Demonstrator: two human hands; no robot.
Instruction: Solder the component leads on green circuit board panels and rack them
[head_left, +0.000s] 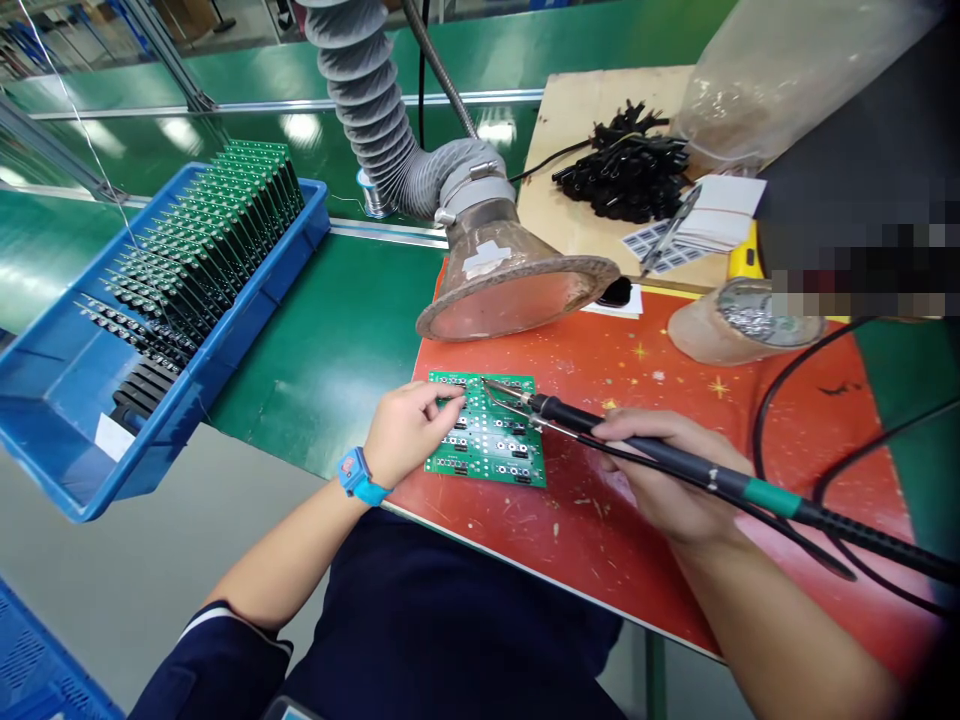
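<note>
A green circuit board (484, 440) with rows of small parts lies flat on the red mat. My right hand (667, 465) is closed around a soldering iron (660, 450), and a thin metal tube runs along it. The iron's tip reaches the board's upper middle. Over the board's upper left, my left hand (409, 430) has its thumb and fingertips drawn together in a pinch. Whatever they hold, if anything, is too small to make out. A blue watch (361, 477) is on my left wrist.
A fume hose nozzle (517, 275) hangs just beyond the board. On the left, a blue bin (247, 350) holds several upright circuit boards (217, 230). Black cables (626, 165) lie on a wooden board (562, 130). A cup (739, 325) stands at right; a solder spool (375, 195) sits behind.
</note>
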